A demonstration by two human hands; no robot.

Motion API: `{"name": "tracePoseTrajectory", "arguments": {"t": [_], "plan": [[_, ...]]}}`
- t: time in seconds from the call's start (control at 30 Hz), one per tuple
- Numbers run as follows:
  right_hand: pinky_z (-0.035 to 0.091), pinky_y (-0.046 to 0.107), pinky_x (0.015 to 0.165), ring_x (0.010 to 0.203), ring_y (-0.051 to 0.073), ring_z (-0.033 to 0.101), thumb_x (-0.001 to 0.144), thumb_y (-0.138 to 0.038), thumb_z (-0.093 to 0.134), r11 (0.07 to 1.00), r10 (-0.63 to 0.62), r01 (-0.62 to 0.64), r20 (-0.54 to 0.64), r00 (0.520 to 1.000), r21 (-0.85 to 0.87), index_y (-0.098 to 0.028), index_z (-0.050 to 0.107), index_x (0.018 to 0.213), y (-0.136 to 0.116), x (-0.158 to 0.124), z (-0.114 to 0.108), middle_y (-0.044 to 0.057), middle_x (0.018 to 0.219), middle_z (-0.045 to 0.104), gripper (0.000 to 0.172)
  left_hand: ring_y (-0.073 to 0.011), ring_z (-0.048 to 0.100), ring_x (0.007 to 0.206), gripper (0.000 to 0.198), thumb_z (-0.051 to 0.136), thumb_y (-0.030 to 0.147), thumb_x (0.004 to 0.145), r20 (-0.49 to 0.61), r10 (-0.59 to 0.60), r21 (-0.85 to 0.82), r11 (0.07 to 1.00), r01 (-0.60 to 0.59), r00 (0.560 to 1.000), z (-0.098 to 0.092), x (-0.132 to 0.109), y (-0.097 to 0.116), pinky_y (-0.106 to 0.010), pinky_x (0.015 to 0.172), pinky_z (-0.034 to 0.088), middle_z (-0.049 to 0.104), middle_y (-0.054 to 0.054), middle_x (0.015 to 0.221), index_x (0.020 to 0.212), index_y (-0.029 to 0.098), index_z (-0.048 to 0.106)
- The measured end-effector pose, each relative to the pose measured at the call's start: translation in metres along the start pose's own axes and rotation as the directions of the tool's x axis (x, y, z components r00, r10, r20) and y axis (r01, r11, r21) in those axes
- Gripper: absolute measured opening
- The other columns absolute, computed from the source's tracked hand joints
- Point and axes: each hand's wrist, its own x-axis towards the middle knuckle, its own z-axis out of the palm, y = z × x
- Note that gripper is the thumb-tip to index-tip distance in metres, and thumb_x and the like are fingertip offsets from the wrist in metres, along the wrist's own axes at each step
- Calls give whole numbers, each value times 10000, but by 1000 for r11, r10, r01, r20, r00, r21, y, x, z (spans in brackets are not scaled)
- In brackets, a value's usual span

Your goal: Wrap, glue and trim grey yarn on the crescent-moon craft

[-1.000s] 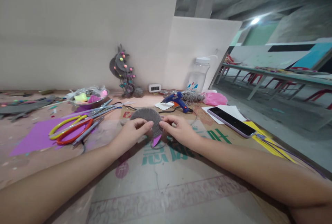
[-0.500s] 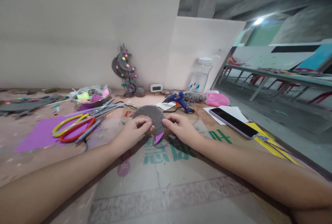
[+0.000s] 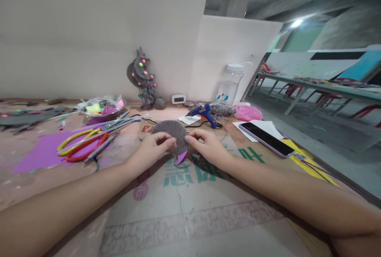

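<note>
A crescent wrapped in grey yarn is held up between my hands over a printed cardboard sheet. Its lower tip shows bare purple paper. My left hand is closed, thumb and forefinger pinched at the crescent's inner edge. On the other side, my right hand pinches the outer edge near the purple tip. A loose grey yarn strand loops below the tip. The fingers hide part of the crescent, and I cannot tell whether they also grip the strand.
Scissors with yellow and red handles lie on purple paper at left. Behind are a bowl of coloured clay, a decorated moon piece, a timer, a blue glue gun and a bottle. A phone lies right.
The view has shifted slightly. Both hands stay on the crescent in nearly the same pose, with the left thumb a little further toward the inner edge.
</note>
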Motion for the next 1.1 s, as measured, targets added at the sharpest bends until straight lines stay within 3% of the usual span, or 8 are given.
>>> {"name": "tracePoseTrajectory", "arguments": {"t": [0.23,0.43,0.63,0.77,0.87,1.1], "plan": [[409,243,626,593,116,527,842,-360,516,996,-9,13,43,999,-89,-170,556,686,-6,-5,1,-5,632,599,249,-143,522,629,268,592,417,766,-64,106,204,975,-91,992,0,-1,2,-237,570,379,587,7,650,668,168,579],[382,215,591,602,104,485,829,-331,530,987,-78,72,-40,996,-143,-171,540,671,-7,-4,0,-21,627,547,225,-150,540,676,347,406,390,892,-37,141,62,988,-138,989,0,-1,-2,-247,612,399,579,-4,672,668,172,559],[375,220,577,586,104,470,840,-327,512,983,-91,81,-52,994,-163,-175,529,669,-8,-4,1,-20,619,528,229,-165,591,744,264,529,412,828,-107,73,2,997,-74,992,-2,-2,-2,-259,673,433,653,-21,778,796,168,627],[370,249,620,616,122,479,832,-330,524,933,-220,194,-54,974,-302,-183,516,636,-7,-7,3,-4,620,529,245,-167,591,658,323,555,478,792,-85,-2,18,1000,3,996,-2,-2,0,-263,617,428,653,-18,685,732,164,604],[367,268,647,635,132,478,832,-340,530,892,-302,272,-30,953,-361,-188,515,633,-6,-8,3,4,625,535,251,-165,575,628,321,564,467,783,-94,14,98,995,-5,995,-1,-3,2,-263,601,413,643,-14,638,674,167,598],[371,251,634,620,120,478,836,-320,525,940,-223,200,-53,973,-277,-181,510,635,-7,-6,2,-6,626,528,244,-163,563,734,228,482,305,839,-76,128,145,983,-116,989,-1,-4,6,-254,673,410,610,-7,707,705,172,611]]}}
